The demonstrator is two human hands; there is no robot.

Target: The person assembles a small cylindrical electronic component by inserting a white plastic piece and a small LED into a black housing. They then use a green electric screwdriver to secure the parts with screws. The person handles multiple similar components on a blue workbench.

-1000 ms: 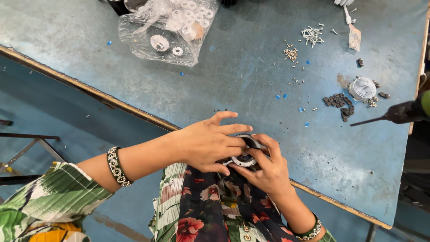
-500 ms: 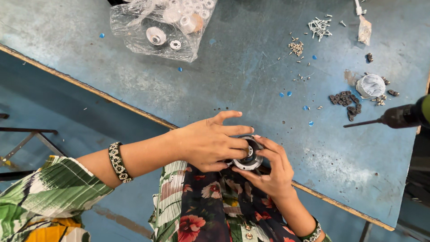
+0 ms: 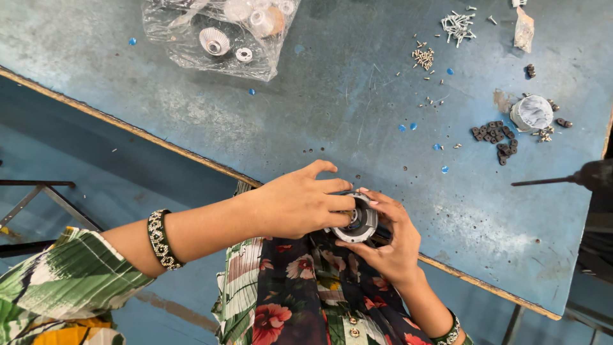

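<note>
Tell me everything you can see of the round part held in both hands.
The round part is a small disc-shaped assembly with a pale grey, metal-looking outer ring and a dark centre holding a small hub. It is held at the near edge of the blue table, its face turned up toward the camera. The left hand covers its left side, fingertips on the centre; the right hand cups it from below and right.

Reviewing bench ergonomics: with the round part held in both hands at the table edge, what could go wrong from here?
1. The round part is held by the left hand and right hand right at the table edge, partly over the lap; a slip would likely send it off the table.
2. Loose screws and small black pieces lie unboxed; a sleeve could scatter them.
3. The driver tip points towards the work area; a reach across could catch it.
</note>
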